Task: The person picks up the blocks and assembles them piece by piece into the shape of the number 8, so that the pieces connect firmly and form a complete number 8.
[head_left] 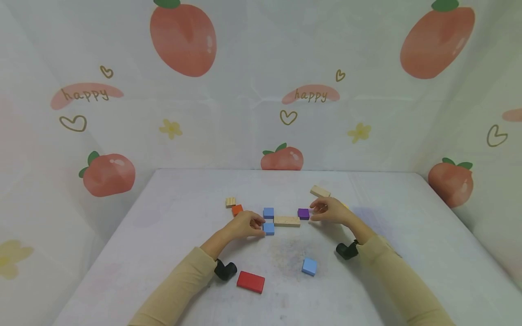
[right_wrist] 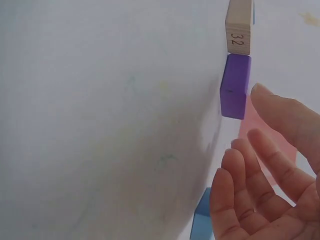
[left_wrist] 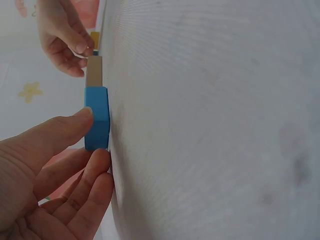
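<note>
My left hand point(head_left: 244, 225) pinches a blue block point(head_left: 269, 229) at the left end of a plain wooden block point(head_left: 287, 221). In the left wrist view, the thumb lies on that blue block point(left_wrist: 96, 120) and the fingertips are at its end. Another blue block point(head_left: 268, 213) sits just behind it. A purple block point(head_left: 303, 214) stands at the wooden block's right end. Beside it is my right hand point(head_left: 331, 210), fingers loosely bent. The right wrist view has a gap between these fingers and the purple block point(right_wrist: 235, 87); the wooden block point(right_wrist: 239, 30) bears the number 32.
Near the front lie a red block point(head_left: 250, 282) and a loose blue block point(head_left: 309, 266). An orange block point(head_left: 237, 209) and a small wooden piece point(head_left: 230, 202) are behind the left hand. Another wooden block point(head_left: 320, 191) lies behind the right hand, which partly hides something yellow point(head_left: 346, 206).
</note>
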